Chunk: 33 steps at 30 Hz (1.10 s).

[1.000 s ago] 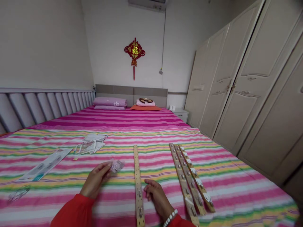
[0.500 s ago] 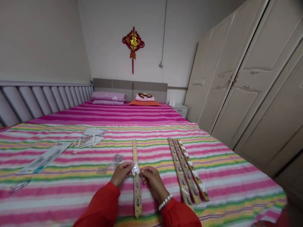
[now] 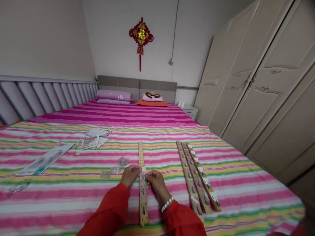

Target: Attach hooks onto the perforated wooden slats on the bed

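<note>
Both hands are in close now: the left hand (image 3: 130,175) and the right hand (image 3: 155,183) pinch narrowly, their fingertips meeting on a white adhesive hook (image 3: 143,169), mostly hidden between them, right at a perforated wooden strip (image 3: 140,154) lying flat on the bed. The danger, as I read it, is the soft bedding underneath: it gives under pressure, so the hook could sit crooked or the strip could slide sideways. Metal hooks (image 3: 143,190) line the strip's near end. Just to the right, three more strips (image 3: 189,185) lie side by side, carrying white hooks. To the left sit clear plastic packets (image 3: 105,174) and printed card packaging (image 3: 45,159), all on a striped bedsheet (image 3: 236,193).
</note>
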Each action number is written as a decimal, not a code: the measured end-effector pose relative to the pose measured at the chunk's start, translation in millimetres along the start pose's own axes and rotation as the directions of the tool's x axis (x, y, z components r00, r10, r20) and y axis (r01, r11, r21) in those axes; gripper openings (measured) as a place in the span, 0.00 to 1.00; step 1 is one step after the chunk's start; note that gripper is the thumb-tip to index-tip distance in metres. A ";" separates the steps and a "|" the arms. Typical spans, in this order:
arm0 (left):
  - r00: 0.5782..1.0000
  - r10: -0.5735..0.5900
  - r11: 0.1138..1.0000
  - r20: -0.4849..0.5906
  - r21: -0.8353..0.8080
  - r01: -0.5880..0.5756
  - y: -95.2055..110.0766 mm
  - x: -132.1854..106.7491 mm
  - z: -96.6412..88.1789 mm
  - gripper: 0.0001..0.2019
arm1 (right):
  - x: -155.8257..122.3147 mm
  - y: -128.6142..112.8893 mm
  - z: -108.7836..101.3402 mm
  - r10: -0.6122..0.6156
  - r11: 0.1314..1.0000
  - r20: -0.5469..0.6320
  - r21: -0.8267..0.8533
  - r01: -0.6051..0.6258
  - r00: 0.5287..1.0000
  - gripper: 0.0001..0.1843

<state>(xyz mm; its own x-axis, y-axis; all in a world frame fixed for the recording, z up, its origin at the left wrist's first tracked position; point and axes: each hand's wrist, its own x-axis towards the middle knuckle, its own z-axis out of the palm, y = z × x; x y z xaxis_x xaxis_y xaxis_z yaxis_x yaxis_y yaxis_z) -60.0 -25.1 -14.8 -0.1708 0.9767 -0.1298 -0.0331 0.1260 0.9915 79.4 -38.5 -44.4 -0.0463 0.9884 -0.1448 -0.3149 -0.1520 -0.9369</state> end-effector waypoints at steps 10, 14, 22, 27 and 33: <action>1.000 -0.024 0.997 -0.009 0.072 0.025 -11.1 9.2 -0.3 0.18 | 5.3 7.9 1.1 -0.003 0.999 -0.050 -0.055 0.000 0.999 0.07; 0.999 -0.037 0.995 -0.003 0.095 0.038 -16.2 13.8 -2.1 0.18 | 8.6 12.9 1.0 -0.010 0.998 -0.057 -0.061 0.006 0.998 0.06; 0.999 -0.054 0.991 0.004 0.122 0.054 -16.9 16.1 -3.5 0.15 | 10.4 13.4 2.4 -0.001 0.997 -0.070 -0.076 -0.005 0.998 0.08; 0.999 -0.015 0.994 0.029 0.107 0.012 -19.5 19.7 -5.6 0.12 | 11.1 14.3 2.9 0.011 0.997 -0.077 -0.075 -0.017 0.997 0.07; 1.000 -0.024 0.996 0.000 0.084 0.024 -28.8 24.1 -5.6 0.15 | 8.6 11.5 3.0 0.058 0.997 -0.068 -0.048 -0.061 0.996 0.09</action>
<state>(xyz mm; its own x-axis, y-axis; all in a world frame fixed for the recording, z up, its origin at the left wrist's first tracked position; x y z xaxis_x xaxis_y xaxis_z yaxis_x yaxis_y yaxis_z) -68.7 -6.2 -46.5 -0.1694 0.9735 -0.1535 0.0460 0.1633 0.9855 72.6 -31.7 -55.5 0.0005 0.9755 -0.2200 -0.2654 -0.2120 -0.9405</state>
